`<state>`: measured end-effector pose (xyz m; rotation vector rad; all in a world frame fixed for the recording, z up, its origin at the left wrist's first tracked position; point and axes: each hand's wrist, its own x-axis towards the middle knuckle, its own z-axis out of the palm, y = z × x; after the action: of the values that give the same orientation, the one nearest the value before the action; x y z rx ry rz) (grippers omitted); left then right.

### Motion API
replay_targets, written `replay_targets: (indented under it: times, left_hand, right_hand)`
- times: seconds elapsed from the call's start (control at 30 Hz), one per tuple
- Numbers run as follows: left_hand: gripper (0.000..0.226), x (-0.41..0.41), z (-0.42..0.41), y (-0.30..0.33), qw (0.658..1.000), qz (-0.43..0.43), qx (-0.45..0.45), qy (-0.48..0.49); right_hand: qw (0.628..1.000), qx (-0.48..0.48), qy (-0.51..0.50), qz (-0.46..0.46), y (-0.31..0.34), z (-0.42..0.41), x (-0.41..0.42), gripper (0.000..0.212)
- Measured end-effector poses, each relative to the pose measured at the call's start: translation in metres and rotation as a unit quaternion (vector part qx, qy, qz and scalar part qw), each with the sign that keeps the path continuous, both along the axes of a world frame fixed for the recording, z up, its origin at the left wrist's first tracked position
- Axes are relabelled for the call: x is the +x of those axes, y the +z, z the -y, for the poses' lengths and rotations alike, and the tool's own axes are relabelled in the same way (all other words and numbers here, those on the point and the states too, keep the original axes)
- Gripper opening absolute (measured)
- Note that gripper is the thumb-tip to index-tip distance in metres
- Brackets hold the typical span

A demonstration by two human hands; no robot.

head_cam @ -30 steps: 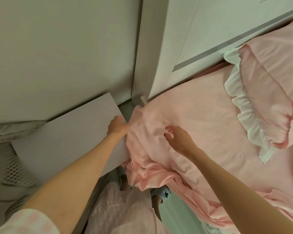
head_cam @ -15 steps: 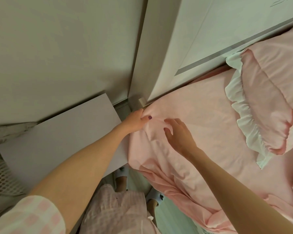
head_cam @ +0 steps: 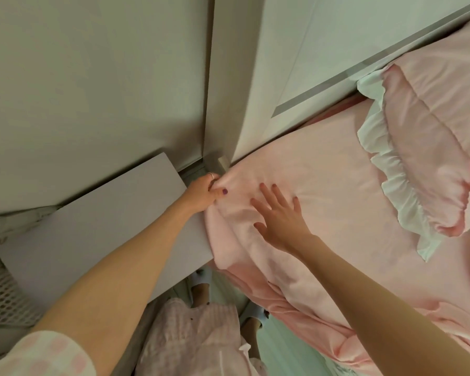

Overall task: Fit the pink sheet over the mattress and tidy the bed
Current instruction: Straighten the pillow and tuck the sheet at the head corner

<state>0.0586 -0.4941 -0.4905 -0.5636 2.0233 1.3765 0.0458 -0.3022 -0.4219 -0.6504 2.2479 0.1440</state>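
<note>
- One pink sheet (head_cam: 323,185) is covering the mattress, its edge hanging bunched off the near side.
- Left hand (head_cam: 202,192) is pinching the sheet's corner by the wall.
- Right hand (head_cam: 280,215), fingers spread flat, is pressing the sheet.
- One ruffled pillow (head_cam: 423,147) is lying on the bed.

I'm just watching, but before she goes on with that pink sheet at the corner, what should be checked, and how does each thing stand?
1. Left hand grips the pink sheet at the corner by the wall: ok.
2. Right hand lies flat with spread fingers on the sheet: ok.
3. Sheet smooth near the corner: not ok, folds run under and below the right hand.
4. Sheet edge tucked along the near side: not ok, it hangs loose and bunched.
5. Corner pulled under the mattress: cannot tell, hidden by cloth.
6. Pillow clear of the hands: ok.
</note>
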Motion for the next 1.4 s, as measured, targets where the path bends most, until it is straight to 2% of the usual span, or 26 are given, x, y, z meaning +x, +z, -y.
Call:
replay_targets:
  times: [0.13,0.23,0.3,0.33,0.4,0.47,0.57,0.67,0.77,0.87,1.03,1.2,1.4]
  left_hand:
    - [0.027,0.014,0.006,-0.011,0.991,0.094,-0.016,-0.098]
    - [0.009,0.017,0.003,-0.019,0.987,0.092,-0.064,-0.119]
    - [0.016,0.015,0.004,-0.024,0.982,0.064,-0.132,-0.118]
    - [0.027,0.014,0.005,-0.027,0.979,0.047,-0.171,-0.100]
    - [0.047,0.012,0.007,-0.029,0.977,0.017,-0.213,-0.027]
    - [0.049,0.011,0.007,-0.027,0.985,-0.012,-0.172,0.020]
    - [0.054,0.009,0.000,-0.021,0.999,-0.004,-0.046,-0.007]
    - [0.056,0.003,-0.001,-0.022,1.000,-0.018,-0.007,0.017]
    - [0.057,0.000,0.001,-0.022,0.999,0.015,0.036,0.022]
    - [0.059,0.004,-0.001,-0.017,0.988,0.042,0.115,0.099]
    - [0.027,0.008,-0.004,-0.020,0.984,0.090,0.118,0.094]
    - [0.026,0.017,0.004,-0.021,0.980,0.065,0.133,0.136]
    - [0.024,0.015,0.020,-0.021,0.981,0.001,0.032,0.191]
  right_hand:
    - [1.000,-0.012,0.002,-0.011,-0.001,-0.001,0.004,0.057]
    - [1.000,-0.018,-0.007,0.001,0.000,0.000,0.001,0.055]
    - [1.000,-0.023,-0.015,0.007,0.000,0.000,-0.001,0.053]
    - [0.999,-0.026,-0.019,0.009,-0.001,0.000,-0.001,0.052]
    - [0.999,-0.030,-0.025,0.009,-0.002,0.000,-0.001,0.051]
    - [0.999,-0.032,-0.029,0.009,-0.004,0.001,-0.001,0.049]
    - [0.999,-0.032,-0.035,0.014,-0.006,0.001,-0.003,0.048]
    - [0.998,-0.035,-0.037,0.020,-0.006,0.000,-0.006,0.049]
    - [0.998,-0.035,-0.041,0.025,-0.006,0.002,-0.007,0.048]
    - [0.998,-0.037,-0.050,0.022,-0.005,0.006,-0.006,0.046]
    - [0.997,-0.044,-0.063,0.019,-0.003,0.009,-0.007,0.046]
    - [0.995,-0.058,-0.063,-0.043,-0.003,0.018,-0.005,0.046]
    - [0.994,-0.080,-0.016,-0.077,-0.008,0.040,-0.018,0.052]
